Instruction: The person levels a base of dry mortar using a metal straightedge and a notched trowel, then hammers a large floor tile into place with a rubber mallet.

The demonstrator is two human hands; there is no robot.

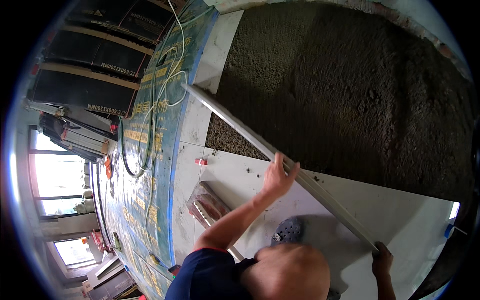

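A long grey metal straightedge [231, 119] lies slantwise from the pale tile strip [197, 117] at the left, across a corner of the dark mortar bed [340, 95], to the white tiles in front of me. My left hand [280, 176] is closed round its middle, near the mortar's front edge. At the near right end, my right hand [382, 259] grips the bar; some of its fingers are hidden. Next to the bar's near side, a dark clog [290, 230] stands on the white tile [250, 187].
A small red block [201, 161] and a dusty reddish slab-like object [212, 200] lie left of my arm. Green floor covering [150, 135] carries loose pale cables [162, 92]. Stacked black boxes [85, 92] stand far left. A blue-capped piece [449, 231] sits at the right.
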